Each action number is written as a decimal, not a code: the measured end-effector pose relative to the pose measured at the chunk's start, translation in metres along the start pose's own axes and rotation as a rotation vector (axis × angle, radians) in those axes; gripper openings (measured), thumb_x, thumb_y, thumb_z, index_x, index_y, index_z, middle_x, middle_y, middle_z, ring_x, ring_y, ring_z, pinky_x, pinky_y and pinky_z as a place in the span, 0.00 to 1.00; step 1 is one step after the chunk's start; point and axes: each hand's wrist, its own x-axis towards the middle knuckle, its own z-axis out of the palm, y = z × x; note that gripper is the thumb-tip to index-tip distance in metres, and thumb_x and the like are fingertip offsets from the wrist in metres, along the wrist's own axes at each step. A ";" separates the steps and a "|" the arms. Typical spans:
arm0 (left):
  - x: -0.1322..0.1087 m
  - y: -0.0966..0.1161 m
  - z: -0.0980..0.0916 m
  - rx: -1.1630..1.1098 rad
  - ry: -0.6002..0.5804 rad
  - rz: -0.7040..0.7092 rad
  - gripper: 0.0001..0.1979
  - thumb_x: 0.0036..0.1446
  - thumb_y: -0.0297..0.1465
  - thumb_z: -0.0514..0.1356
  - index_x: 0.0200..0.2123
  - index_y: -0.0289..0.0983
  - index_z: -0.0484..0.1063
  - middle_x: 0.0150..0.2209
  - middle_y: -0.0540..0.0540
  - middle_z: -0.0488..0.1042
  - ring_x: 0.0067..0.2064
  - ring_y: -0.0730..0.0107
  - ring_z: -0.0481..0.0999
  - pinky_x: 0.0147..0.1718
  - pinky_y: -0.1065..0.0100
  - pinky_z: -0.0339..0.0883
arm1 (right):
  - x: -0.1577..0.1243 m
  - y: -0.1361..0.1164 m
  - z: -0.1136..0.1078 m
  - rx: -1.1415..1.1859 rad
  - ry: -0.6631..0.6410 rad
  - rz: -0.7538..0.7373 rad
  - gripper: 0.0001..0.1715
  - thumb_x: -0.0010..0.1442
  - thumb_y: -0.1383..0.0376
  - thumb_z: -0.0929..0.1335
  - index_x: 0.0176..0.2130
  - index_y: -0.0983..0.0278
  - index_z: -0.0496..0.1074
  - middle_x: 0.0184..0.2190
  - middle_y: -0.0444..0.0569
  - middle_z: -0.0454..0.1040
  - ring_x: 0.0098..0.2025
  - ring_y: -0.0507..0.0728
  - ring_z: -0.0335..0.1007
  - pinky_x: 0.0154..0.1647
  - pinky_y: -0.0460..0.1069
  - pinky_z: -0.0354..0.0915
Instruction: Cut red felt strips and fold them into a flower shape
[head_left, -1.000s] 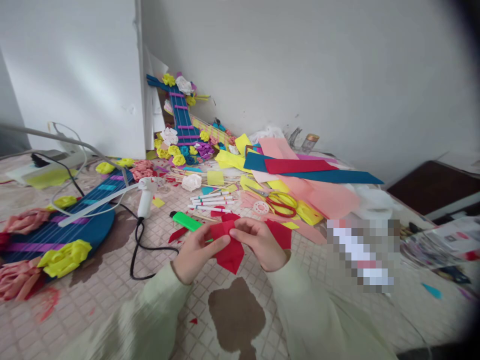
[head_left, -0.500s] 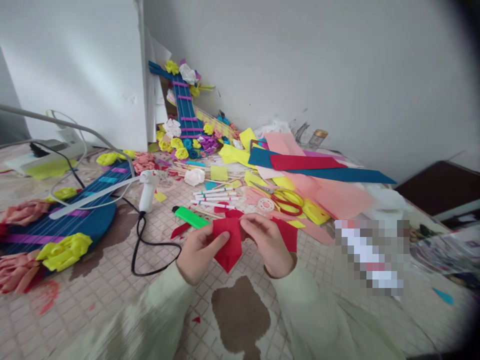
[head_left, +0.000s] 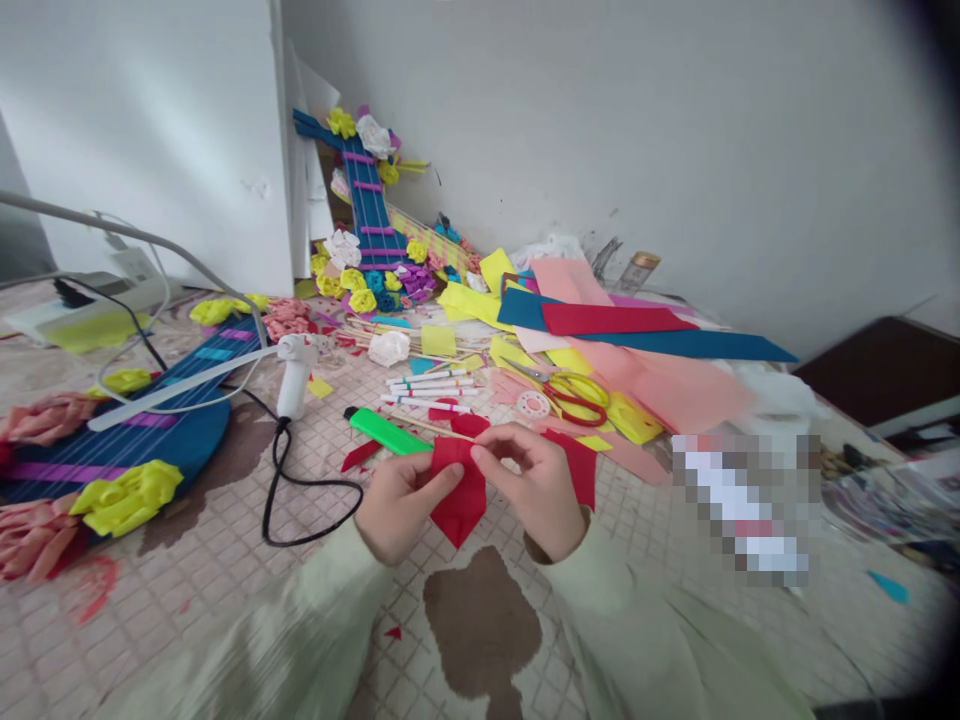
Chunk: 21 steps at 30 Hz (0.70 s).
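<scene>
A small piece of red paper [head_left: 459, 500], folded and pointed at its lower end, is held up over the table between my hands. On its left side my left hand [head_left: 397, 503] is closed, the thumb lying flat across the front. My right hand [head_left: 534, 485] pinches the upper right edge between thumb and fingers. Just behind the paper's top edge runs a thin wooden stick [head_left: 433, 428]; whether my fingers touch it I cannot tell. A green utility knife [head_left: 386, 431] lies beyond my left hand. Another red paper piece [head_left: 577, 465] is partly hidden behind my right hand.
A white glue gun [head_left: 292, 378] with a black cord stands left. Several markers [head_left: 431, 385], scissors [head_left: 574, 395] and coloured paper strips [head_left: 645, 340] lie farther back. A blue paper guitar [head_left: 180, 410] with paper flowers lies left; another [head_left: 369, 205] leans at the back.
My right thumb and fingers have shifted slightly along the red paper's top edge, and the flap that stuck up there is no longer seen. The thin stick behind it now shows more clearly.
</scene>
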 end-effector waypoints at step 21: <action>-0.001 -0.003 0.001 -0.099 -0.015 0.069 0.10 0.44 0.35 0.59 0.26 0.32 0.72 0.21 0.51 0.72 0.22 0.77 0.67 0.20 0.77 0.60 | -0.005 -0.007 -0.001 -0.169 -0.073 -0.251 0.12 0.52 0.70 0.62 0.34 0.63 0.72 0.27 0.47 0.67 0.31 0.52 0.64 0.33 0.48 0.63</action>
